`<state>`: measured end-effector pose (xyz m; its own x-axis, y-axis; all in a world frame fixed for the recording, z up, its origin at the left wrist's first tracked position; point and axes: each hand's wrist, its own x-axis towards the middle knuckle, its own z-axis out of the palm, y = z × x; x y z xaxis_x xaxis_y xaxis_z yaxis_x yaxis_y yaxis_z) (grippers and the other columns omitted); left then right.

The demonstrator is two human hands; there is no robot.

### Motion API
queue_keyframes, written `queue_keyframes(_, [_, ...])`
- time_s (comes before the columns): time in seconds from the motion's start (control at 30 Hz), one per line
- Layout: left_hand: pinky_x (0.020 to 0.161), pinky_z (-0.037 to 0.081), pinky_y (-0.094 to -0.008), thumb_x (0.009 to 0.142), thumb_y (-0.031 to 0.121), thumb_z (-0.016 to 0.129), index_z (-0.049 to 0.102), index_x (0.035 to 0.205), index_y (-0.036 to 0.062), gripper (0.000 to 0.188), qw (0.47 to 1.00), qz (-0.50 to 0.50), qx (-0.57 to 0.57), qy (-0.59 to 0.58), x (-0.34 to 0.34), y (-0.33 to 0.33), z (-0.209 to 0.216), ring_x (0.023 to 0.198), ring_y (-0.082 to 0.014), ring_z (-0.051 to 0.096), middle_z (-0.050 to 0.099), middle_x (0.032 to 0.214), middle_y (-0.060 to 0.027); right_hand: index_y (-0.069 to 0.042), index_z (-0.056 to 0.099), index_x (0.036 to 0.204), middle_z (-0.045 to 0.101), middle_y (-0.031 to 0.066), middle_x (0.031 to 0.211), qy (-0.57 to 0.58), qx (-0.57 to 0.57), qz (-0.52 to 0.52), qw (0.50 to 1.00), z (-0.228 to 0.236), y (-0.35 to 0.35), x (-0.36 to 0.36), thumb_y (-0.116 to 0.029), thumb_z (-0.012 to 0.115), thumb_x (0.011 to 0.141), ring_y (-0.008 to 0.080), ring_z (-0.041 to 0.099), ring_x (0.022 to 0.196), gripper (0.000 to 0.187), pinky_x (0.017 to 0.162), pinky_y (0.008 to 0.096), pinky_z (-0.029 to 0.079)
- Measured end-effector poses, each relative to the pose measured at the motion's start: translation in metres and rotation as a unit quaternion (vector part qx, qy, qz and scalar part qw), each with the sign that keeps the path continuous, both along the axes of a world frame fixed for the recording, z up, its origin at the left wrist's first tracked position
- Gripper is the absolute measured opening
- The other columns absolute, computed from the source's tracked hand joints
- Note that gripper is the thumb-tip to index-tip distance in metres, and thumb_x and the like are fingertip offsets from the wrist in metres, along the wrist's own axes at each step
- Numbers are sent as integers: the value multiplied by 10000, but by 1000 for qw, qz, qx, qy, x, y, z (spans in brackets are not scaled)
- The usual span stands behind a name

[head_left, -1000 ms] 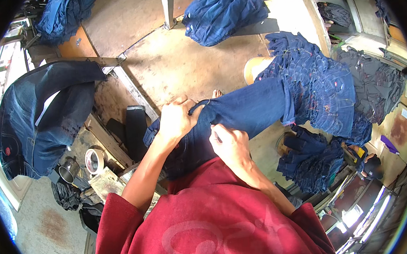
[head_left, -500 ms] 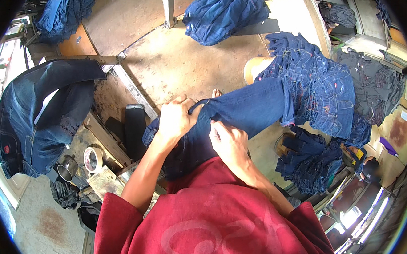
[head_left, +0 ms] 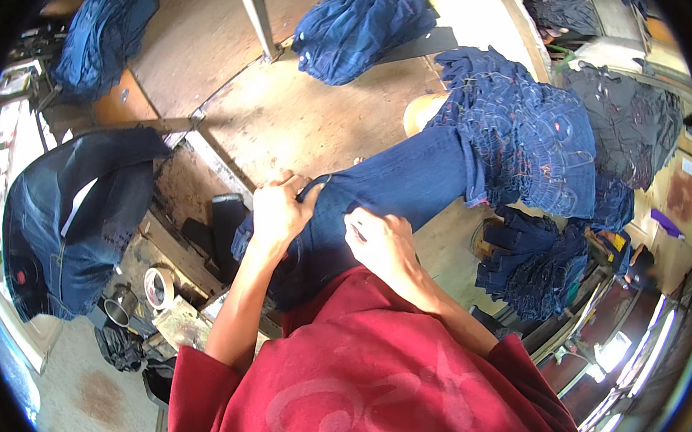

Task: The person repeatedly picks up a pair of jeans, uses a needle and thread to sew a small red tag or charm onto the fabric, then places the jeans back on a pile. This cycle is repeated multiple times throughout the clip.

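Note:
A pair of dark blue jeans [head_left: 415,175] lies across my lap, one leg stretching right onto a heap of denim. My left hand [head_left: 280,214] is closed on the jeans, lifting a fold with a dark edge between thumb and fingers. Just right of it, my right hand [head_left: 385,239] is curled with its fingertips pinched together against the cloth. Whatever sits in that pinch is hidden by the fingers. The near end of the jeans is bunched beneath my left forearm.
Gathered denim garments [head_left: 529,135] are heaped at the right, with another denim pile [head_left: 534,263] below. A denim bundle [head_left: 361,26] lies on the floor ahead. At left, jeans [head_left: 82,226] hang near a tape roll [head_left: 158,288] and a metal cup [head_left: 118,306]. A metal post [head_left: 257,17] stands ahead.
The whole view has shifted slightly, with the far floor and bundle moving left. Both hands keep nearly the same place on the jeans, and the left still grips the fold.

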<state>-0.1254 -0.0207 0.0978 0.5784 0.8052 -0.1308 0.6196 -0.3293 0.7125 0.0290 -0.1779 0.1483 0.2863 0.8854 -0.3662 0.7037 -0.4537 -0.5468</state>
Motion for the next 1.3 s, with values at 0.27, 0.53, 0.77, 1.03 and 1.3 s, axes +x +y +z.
queue_keyframes(0.27, [1101, 447, -558, 713, 603, 941, 562, 1420, -15, 1012, 992, -58, 110, 22, 161, -51, 26, 1252, -390, 593, 641, 1272, -202, 6, 765, 1123, 826, 143, 946, 127, 92, -230, 960, 23, -84, 47, -11, 765, 990, 163, 821, 860, 135, 731, 314, 640])
queue_keyframes(0.53, [610, 627, -444, 751, 920, 701, 650, 1096, -74, 1054, 987, -121, -1, 108, 230, -32, -61, 671, -364, 771, 756, 832, -249, 47, 755, 1159, 829, 171, 1037, 147, 162, -275, 936, -6, -111, 96, 24, 747, 1002, 179, 817, 941, 159, 803, 317, 648])
queue_keyframes(0.77, [660, 624, -405, 766, 861, 744, 636, 1020, -13, 916, 965, -86, 241, 52, 264, -58, -33, 840, -349, 786, 744, 850, -214, 31, 739, 1213, 820, 166, 1066, 172, 347, -300, 872, -46, -91, 200, 37, 734, 1016, 153, 777, 853, 198, 773, 310, 632])
queue_keyframes(1.03, [597, 582, -499, 884, 822, 682, 645, 659, 26, 829, 986, -152, 71, 5, 271, -21, -62, 601, -439, 708, 639, 586, -222, -117, 809, 1067, 803, 34, 885, -89, 281, -59, 954, -22, -70, 196, -72, 811, 905, 202, 752, 665, 168, 575, 343, 586])
queue_keyframes(1.3, [540, 555, -499, 1010, 625, 687, 683, 894, 68, 568, 964, -239, 95, -63, 274, 4, -69, 552, -397, 693, 636, 573, -185, -120, 775, 1104, 663, 5, 686, -135, 240, -12, 961, -44, -40, 153, -70, 788, 861, 200, 646, 550, 248, 519, 347, 539])
